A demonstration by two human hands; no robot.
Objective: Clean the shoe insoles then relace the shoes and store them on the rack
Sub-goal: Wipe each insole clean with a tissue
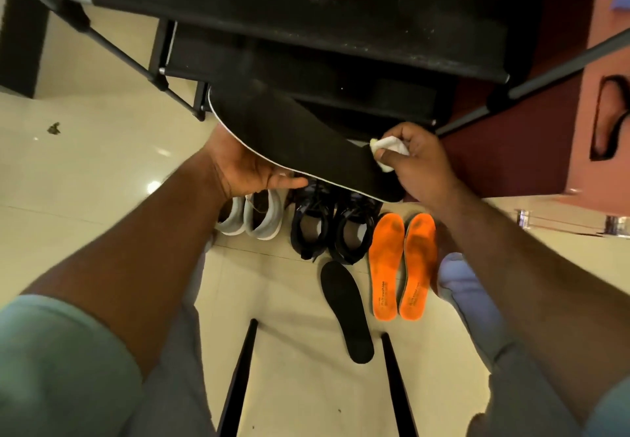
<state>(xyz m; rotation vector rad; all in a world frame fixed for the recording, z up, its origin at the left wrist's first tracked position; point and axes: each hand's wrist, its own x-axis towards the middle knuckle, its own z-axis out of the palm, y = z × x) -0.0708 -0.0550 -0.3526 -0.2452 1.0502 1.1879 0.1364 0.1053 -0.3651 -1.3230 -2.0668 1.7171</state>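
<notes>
Left hand (252, 167) cradles a black insole (293, 143) from below, fingers curled under it; right hand (414, 160) pinches a cloth (392, 150) against its heel. Early stage: second black insole (347, 310), orange insoles (402, 266) and shoes (329, 228) on floor, rack (306, 27) unfilled.

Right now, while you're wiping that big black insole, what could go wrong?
1. The left hand grips the long black foam insole only near one edge, so a hard push from the white cloth in the right hand might bend it or knock it loose.
2. If it drops, it could land on the two orange insoles or the dark sneakers right below.
</notes>
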